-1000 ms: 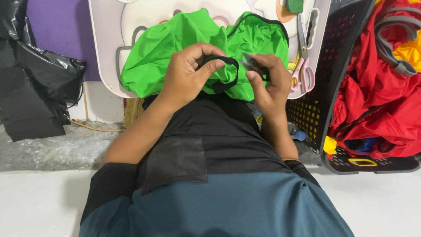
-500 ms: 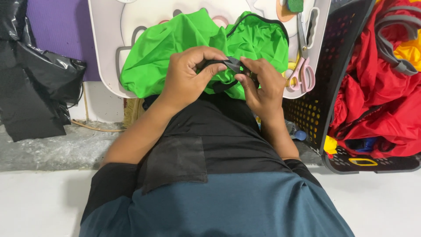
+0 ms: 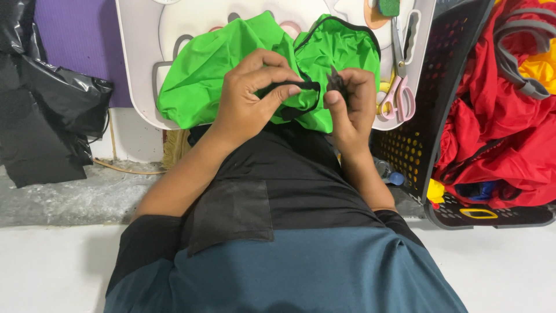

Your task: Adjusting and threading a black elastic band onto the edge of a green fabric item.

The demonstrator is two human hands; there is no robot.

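Black strap at frame centre over green fabric, left hand pinched its loop, right hand fingers closed on its end, scissors just right, black basket of red cloth far right.

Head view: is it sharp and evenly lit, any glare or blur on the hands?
Head view: even, soft light, no harsh shadows; left hand and right hand sharp on the black strap; slight sheen on the black plastic sheet; wide-angle bending at the edges.
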